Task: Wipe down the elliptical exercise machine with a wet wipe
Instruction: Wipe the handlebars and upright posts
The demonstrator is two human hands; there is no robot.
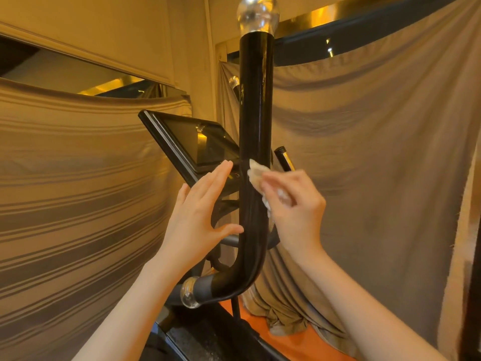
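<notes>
A tall black handlebar [256,105] of the elliptical machine rises in the middle of the view, topped by a clear knob [257,14] and bending at its base toward a second clear cap [189,293]. My right hand [294,212] pinches a crumpled white wet wipe [256,174] and presses it against the bar's right side at mid height. My left hand [197,212] is held flat beside the bar on the left, fingers straight, thumb tip touching the bar.
The machine's black console screen [192,142] tilts behind the bar on the left. A short chrome-and-black grip [285,158] pokes up behind my right hand. Beige draped cloths [364,152] cover the walls. An orange floor [283,337] shows below.
</notes>
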